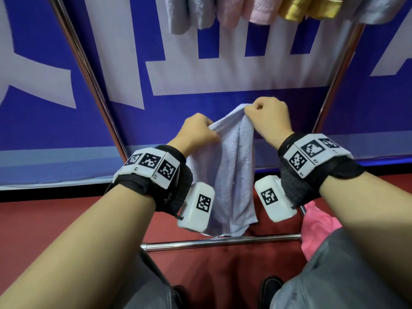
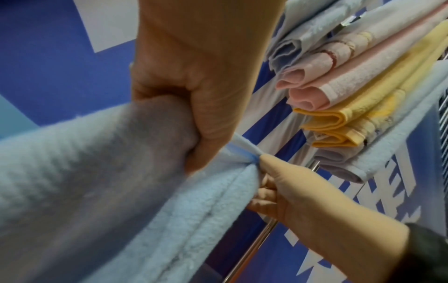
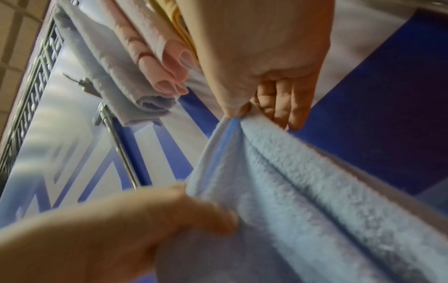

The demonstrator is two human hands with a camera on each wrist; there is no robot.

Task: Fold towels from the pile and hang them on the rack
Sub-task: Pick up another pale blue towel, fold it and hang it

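Note:
A light blue towel [image 1: 231, 175] hangs in loose vertical folds between my two hands, in front of the rack. My left hand [image 1: 210, 130] grips its top edge on the left, fingers curled round a bunch of cloth [image 2: 155, 122]. Slightly higher, my right hand [image 1: 249, 111] pinches the top corner between thumb and fingers [image 3: 242, 111]. The two hands are close together. The towel's lower end hangs just above the rack's low metal bar [image 1: 223, 240]. In the right wrist view the left hand [image 3: 169, 214] shows blurred at the towel [image 3: 303, 191].
Several folded towels, grey-blue, pink and yellow [image 1: 256, 10], hang side by side on the rack's top rail [image 2: 339, 92]. Slanted metal rack legs [image 1: 89, 74] stand left and right. A pink towel [image 1: 316, 228] lies low at the right. Behind is a blue-and-white banner [image 1: 200, 112].

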